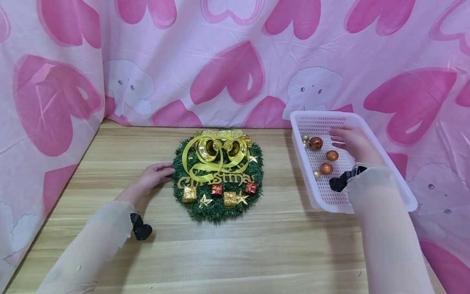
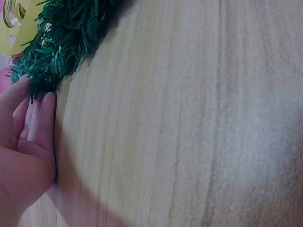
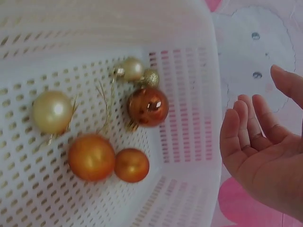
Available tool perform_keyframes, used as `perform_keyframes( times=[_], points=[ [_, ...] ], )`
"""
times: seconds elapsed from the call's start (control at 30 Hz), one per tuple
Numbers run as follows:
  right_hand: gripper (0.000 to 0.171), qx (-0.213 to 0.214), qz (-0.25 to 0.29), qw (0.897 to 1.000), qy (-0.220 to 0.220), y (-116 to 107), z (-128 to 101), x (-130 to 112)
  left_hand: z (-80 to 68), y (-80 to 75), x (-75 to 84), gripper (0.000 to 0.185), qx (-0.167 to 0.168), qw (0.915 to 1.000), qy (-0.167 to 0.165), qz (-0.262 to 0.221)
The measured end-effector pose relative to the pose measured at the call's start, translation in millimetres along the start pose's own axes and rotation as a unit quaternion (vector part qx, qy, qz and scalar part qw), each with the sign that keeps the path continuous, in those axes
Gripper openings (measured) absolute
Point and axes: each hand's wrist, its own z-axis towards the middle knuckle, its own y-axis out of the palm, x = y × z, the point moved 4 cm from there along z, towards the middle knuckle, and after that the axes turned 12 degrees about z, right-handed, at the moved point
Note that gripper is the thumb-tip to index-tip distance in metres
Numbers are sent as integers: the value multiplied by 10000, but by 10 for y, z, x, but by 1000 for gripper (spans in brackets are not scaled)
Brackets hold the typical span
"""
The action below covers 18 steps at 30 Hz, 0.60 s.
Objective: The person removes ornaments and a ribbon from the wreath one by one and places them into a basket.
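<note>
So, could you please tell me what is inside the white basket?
The white basket holds loose baubles: three orange balls and some smaller gold balls. The right hand reaches in, empty. Its forearm covers the basket's near end, so anything there is hidden.

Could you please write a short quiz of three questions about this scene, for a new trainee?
1. True or false: the left hand touches the wreath.
2. Where is the right hand? A) inside the white basket B) flat on the table C) on the wreath
3. What colour are the two bells on the wreath?

Key:
1. True, its fingertips meet the green edge.
2. A, open above the ball ornaments, holding none.
3. Gold.
</note>
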Motion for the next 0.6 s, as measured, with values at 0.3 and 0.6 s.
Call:
perform_keyframes(
  times=[0.3,0.6],
  points=[
    [60,-273,199,9994,117,301,-181,-256,-8,2,-3,57,-42,10000,27,29],
    [62,-569,151,9982,87,846,-108,-502,-9,-7,-3,57,7,10000,-18,47]
  ],
)
